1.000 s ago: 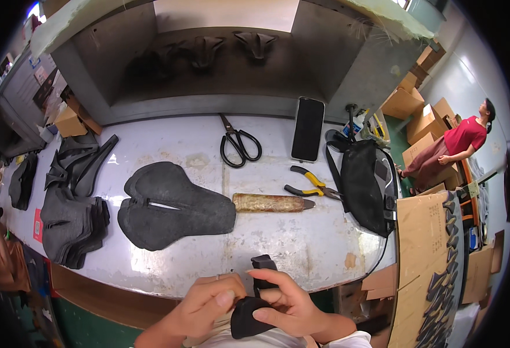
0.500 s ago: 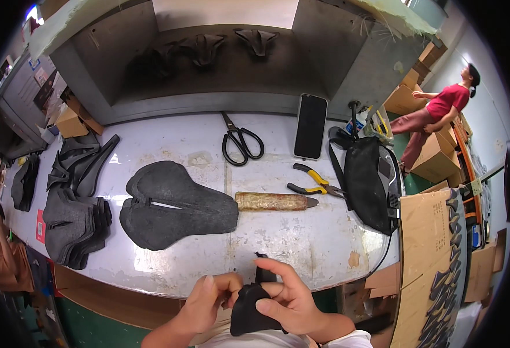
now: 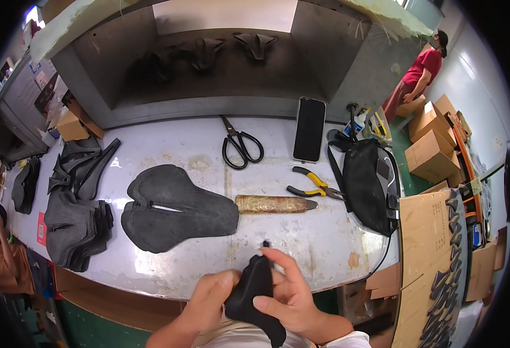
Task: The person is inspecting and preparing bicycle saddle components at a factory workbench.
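Observation:
At the table's near edge, both my hands hold a smooth black bicycle saddle piece (image 3: 251, 293), tilted with one narrow end hanging toward me. My left hand (image 3: 209, 300) pinches its left side, fingers curled. On the other side my right hand (image 3: 292, 298) grips it, thumb on the face and fingers behind; the fingers hide part of the far end. Just beyond lies a large dark grey saddle-shaped pad (image 3: 176, 211) with a slit down its middle. Touching the pad's narrow end is a tool with a tape-wrapped handle (image 3: 271, 203) and a short metal tip.
Black scissors (image 3: 241, 149), a phone (image 3: 310, 130), yellow-handled pliers (image 3: 314, 184) and a black pouch (image 3: 370, 188) lie on the table (image 3: 173, 278). Stacked grey pads (image 3: 72, 226) sit at left. A metal booth (image 3: 208, 104) holds several black pieces. A person (image 3: 420, 75) stands at far right.
The black saddle piece has turned in my hands and now shows more of its length. My right fingers have shifted around it. The person at right has moved farther back.

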`<state>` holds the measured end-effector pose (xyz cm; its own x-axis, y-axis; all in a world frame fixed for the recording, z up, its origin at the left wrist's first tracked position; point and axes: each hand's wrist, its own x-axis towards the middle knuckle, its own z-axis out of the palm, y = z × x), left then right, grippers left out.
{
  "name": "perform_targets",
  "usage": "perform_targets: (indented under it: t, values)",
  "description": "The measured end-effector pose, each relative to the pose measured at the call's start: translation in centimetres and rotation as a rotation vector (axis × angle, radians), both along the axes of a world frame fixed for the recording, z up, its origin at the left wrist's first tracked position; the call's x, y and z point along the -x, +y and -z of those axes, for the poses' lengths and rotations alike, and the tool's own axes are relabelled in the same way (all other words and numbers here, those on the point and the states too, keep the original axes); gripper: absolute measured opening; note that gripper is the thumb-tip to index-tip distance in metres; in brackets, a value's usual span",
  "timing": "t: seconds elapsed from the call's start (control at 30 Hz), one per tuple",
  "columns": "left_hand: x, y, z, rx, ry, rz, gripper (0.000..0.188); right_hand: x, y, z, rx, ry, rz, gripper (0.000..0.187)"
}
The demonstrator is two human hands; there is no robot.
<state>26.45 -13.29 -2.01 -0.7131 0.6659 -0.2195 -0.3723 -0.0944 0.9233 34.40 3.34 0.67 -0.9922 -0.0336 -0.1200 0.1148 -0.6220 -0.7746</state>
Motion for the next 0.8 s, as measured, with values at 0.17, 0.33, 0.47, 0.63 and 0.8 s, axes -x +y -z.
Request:
perform_targets:
  t: [0.17,0.33,0.47,0.63,0.8]
  values:
    - [0.4,0.1,-1.0,-0.104,-0.251,0.15,0.028,-0.1,0.0,-0.2,-0.103,0.048,0.11,0.072]
    - [-0.7,1.1,-0.2,-0.007,0.185,-0.033,0.024,0.7,0.0,0.0,0.075,-0.069,0.131,0.069]
    - [-0.3,1.6,-0.7,0.079,0.346,-0.093,0.031,0.7,-0.6,0.3,0.035,-0.08,0.291,0.069]
    - [-1.6,2.5,0.7,-0.113,-0.115,-0.244,0.038,1.1,-1.4,-0.1,0.197,-0.098,0.354,0.068]
    - [-0.8,2.6,-0.6,-0.174,-0.33,-0.198,0.029,1.1,-1.2,-0.5,0.226,-0.117,0.404,0.068]
